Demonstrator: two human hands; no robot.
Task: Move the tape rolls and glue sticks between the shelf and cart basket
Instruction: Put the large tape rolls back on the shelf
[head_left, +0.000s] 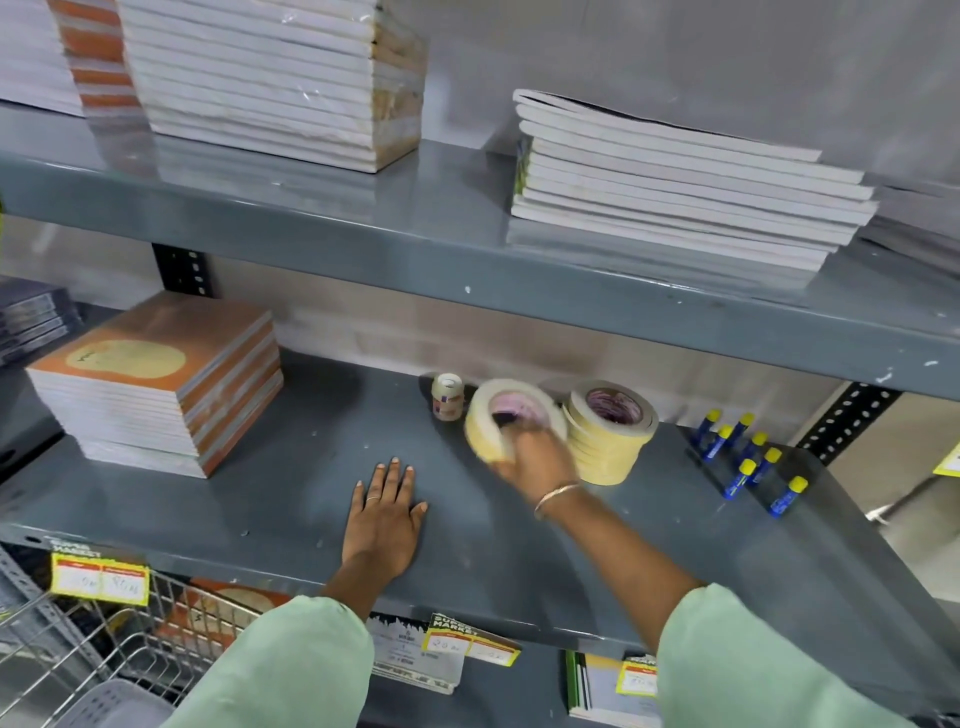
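Mint sleeves (291, 670) fill the bottom of the view, both arms reaching over the shelf (260, 519). Price tags (98, 579) clipped along its front edge read "SUPER MARKET", with handwritten numbers too smudgy to read; another tag (470, 642) sits further right along the same edge. Wire cart basket (78, 639) pokes in at the bottom left corner.

Left hand (384, 514) lies flat on the shelf near the front edge, fingers spread, holding nothing. Right hand (530, 452) is clamped on a tape roll (498, 415), tilted up and blurry, just beside a tape stack (608, 436) toward the back edge. A small jar (448, 397) stands right behind the roll; its label is unreadable. Glue sticks (748, 462) with yellow caps are scattered near the shelf's right edge, some upright, some lying down. Orange books (161, 384) are piled at the left, well apart from the tape.
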